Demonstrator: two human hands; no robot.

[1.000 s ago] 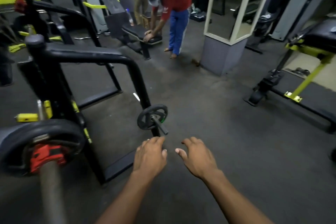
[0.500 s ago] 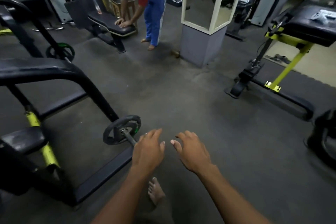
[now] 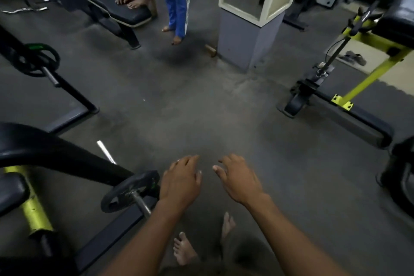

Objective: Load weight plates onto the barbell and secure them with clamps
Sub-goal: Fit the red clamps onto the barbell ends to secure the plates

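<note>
My left hand (image 3: pixel 180 182) and my right hand (image 3: pixel 238 178) hover over the grey floor, palms down, fingers spread, holding nothing. Just left of my left hand a small black weight plate (image 3: pixel 125 192) sits on a steel storage peg (image 3: pixel 140 203) of the black rack. A second black plate (image 3: pixel 37 60) hangs on another peg at the far left. My bare feet (image 3: pixel 186 248) show below my arms. No barbell or clamp is in view.
The black and yellow rack frame (image 3: pixel 67 159) fills the lower left. A yellow-framed bench machine (image 3: pixel 349 96) stands at the right. A mirrored pillar (image 3: pixel 248 36) rises ahead. A person in blue trousers (image 3: pixel 177 2) leans on a black bench (image 3: pixel 116 9). A curl bar (image 3: pixel 24 9) lies far left.
My view has tilted down and turned right; the loaded barbell end with its red clamp has left the frame. Both hands stay open and empty, with the small plate now beside my left wrist.
</note>
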